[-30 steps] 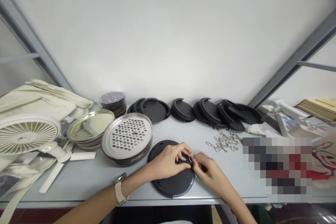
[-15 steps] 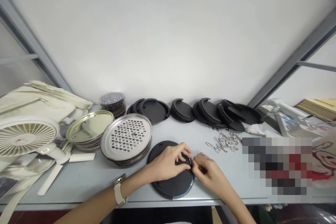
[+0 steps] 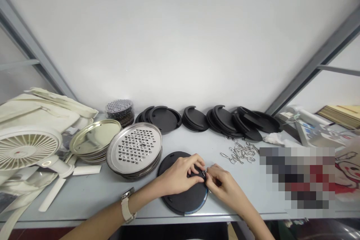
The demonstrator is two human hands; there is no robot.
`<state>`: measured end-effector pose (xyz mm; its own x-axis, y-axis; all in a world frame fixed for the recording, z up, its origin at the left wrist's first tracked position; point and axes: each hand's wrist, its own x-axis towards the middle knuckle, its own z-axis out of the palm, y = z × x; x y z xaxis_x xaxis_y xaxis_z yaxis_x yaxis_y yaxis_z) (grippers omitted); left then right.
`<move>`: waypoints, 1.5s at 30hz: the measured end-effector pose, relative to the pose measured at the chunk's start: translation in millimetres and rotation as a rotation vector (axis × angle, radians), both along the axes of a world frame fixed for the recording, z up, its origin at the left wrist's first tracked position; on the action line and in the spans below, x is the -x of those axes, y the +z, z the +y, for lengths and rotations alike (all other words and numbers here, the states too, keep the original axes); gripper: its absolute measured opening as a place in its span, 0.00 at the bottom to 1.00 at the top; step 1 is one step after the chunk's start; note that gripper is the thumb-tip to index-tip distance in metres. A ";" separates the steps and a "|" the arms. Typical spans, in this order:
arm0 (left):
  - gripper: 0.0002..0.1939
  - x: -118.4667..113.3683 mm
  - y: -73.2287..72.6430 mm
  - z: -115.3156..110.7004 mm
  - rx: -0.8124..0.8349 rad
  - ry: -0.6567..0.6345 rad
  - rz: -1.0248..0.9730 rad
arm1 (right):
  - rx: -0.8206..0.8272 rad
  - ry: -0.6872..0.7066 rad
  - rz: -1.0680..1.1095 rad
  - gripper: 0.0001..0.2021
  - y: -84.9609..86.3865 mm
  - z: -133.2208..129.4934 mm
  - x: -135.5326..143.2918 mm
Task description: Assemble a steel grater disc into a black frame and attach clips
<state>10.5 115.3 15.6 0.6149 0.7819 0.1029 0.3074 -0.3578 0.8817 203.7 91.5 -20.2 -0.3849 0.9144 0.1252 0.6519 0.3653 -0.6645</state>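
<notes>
A round black disc (image 3: pixel 184 198) lies flat near the table's front edge. My left hand (image 3: pixel 182 174) rests over it, thumb and fingers curled at the disc's right side. Beside it my right hand (image 3: pixel 221 183) is closed at the rim, fingertips pinching a small metal clip (image 3: pixel 204 173) that sits between both hands. Whether my left fingers grip the clip or the disc is too small to tell. A pile of metal clips (image 3: pixel 240 152) is spread behind my right hand. To the left stands a stack topped by a perforated metal plate (image 3: pixel 137 150).
Gold-coloured plates (image 3: pixel 95 138) and a white fan (image 3: pixel 25 150) are on the left. Black rimmed discs (image 3: pixel 165 119) line the wall, beside a stack of spiky round pieces (image 3: pixel 119 108). A white tissue (image 3: pixel 272 138) and a blurred patch lie at right.
Both hands hold nearly the same pose at the disc's edge. The view has shifted very slightly.
</notes>
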 end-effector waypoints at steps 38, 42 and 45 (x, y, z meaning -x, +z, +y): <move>0.14 -0.4 0.7 -0.1 0.005 -0.002 -0.023 | 0.025 0.002 0.044 0.17 0.4 -0.7 -1.0; 0.15 -0.3 0.8 0.2 0.016 -0.007 -0.021 | 0.012 0.009 0.045 0.17 -0.3 0.2 -1.2; 0.14 -0.1 1.5 0.2 0.017 -0.023 -0.026 | 0.005 0.015 0.039 0.16 -0.7 -0.1 -1.8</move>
<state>10.7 115.5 17.1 0.6304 0.7690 0.1062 0.2760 -0.3499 0.8952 205.5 91.4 -20.9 -0.3936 0.9092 0.1359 0.6201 0.3717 -0.6909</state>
